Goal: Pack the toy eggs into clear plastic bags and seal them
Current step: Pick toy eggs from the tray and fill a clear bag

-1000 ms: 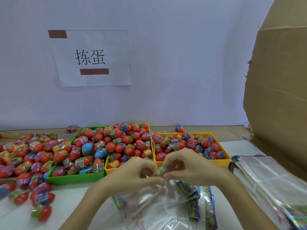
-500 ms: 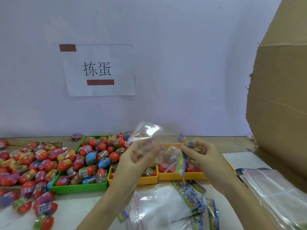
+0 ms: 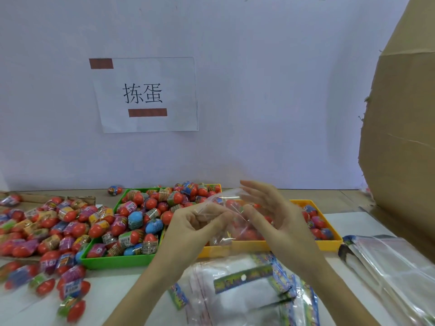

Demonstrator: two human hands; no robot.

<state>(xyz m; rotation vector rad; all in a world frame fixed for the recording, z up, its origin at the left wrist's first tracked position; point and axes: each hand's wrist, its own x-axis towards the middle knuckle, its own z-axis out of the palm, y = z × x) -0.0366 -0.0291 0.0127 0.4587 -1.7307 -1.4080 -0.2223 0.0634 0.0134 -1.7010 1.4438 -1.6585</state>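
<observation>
While your two bare hands meet just below the middle of the frame, they hold one thin, clear plastic bag (image 3: 226, 208) up between them, in front of the trays. Your left hand (image 3: 195, 222) has its fingers curled inward and pinches the bag's near edge between thumb and fingertips. Your right hand (image 3: 270, 208) is more spread: its upper fingers reach out nearly straight toward the left, while its thumb presses the film from below, so it grips the bag's other side. The film is blurred, and you cannot tell whether anything sits inside it. Behind your hands, a shallow green plastic tray (image 3: 117, 260) left of centre is heaped with wrapped red and blue toy eggs (image 3: 138, 220), and a yellow plastic tray (image 3: 329, 243) to its right holds more of them. A loose pile of the same wrapped eggs (image 3: 47, 227) spreads across the table at the left edge. At the bottom centre lies a stack of clear bags with colourful printed header strips (image 3: 242, 292); another stack of clear sleeves (image 3: 395, 267) lies at the lower right. A white paper sign with black characters (image 3: 146, 95) is taped to the wall at upper left, and a brown cardboard sheet (image 3: 404, 137) fills the right edge.
</observation>
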